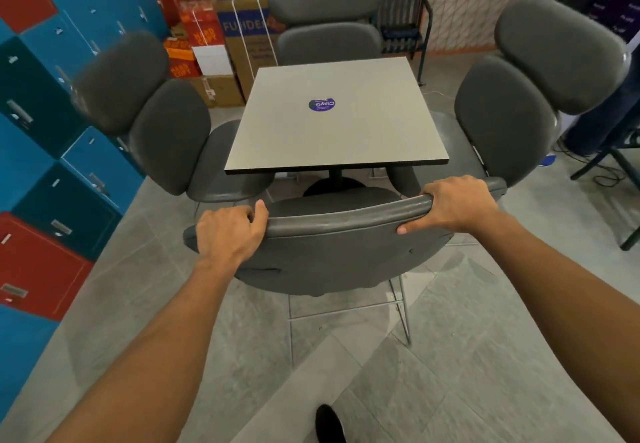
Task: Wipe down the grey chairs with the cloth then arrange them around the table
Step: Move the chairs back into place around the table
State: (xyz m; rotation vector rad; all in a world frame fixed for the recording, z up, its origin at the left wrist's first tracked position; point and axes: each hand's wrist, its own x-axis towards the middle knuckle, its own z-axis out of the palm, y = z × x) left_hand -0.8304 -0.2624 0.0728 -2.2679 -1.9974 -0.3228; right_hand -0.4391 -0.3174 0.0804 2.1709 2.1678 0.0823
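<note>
I see left hand point(230, 234) and right hand point(457, 205) both gripping top edge of near grey padded chair point(332, 255), square pale laminate table point(337, 120) just beyond, three matching chairs around it

four grey chairs point(332, 255) stand around one square table point(339, 120); two hands point(230, 234) are visible, one black shoe point(329, 423).

2 bare forearms, no sleeves; 1 black shoe point(329, 423).
</note>
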